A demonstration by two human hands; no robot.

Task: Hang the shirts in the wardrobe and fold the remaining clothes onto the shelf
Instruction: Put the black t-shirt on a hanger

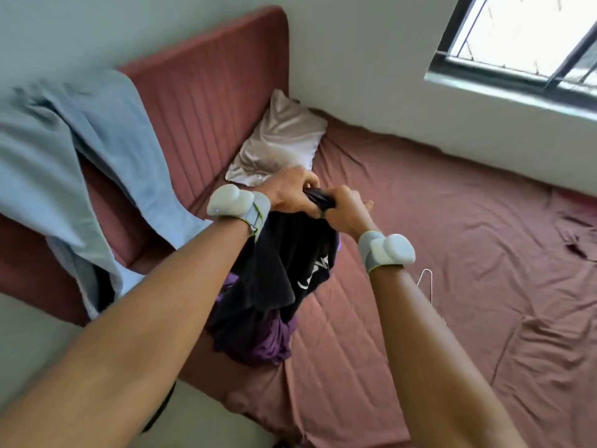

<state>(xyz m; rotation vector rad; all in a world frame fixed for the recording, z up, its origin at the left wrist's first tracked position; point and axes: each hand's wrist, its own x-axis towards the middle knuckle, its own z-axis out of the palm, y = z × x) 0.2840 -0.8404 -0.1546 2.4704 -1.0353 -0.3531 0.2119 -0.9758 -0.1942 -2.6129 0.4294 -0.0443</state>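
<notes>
A black shirt (290, 263) with white lettering hangs bunched over the bed. My left hand (287, 192) and my right hand (345, 208) sit side by side, both closed on its top edge. Under it a purple garment (271, 341) lies crumpled on the mattress. A thin wire hanger (426, 279) lies on the sheet just right of my right forearm, partly hidden by it. A light blue garment (80, 150) is draped over the headboard at the left.
The bed has a reddish-brown sheet (452, 237) and a padded headboard (210, 92). A shiny beige pillow (277, 143) leans in the corner. A window (523, 37) is set in the white wall at the upper right. Pale floor (32, 334) shows at the lower left.
</notes>
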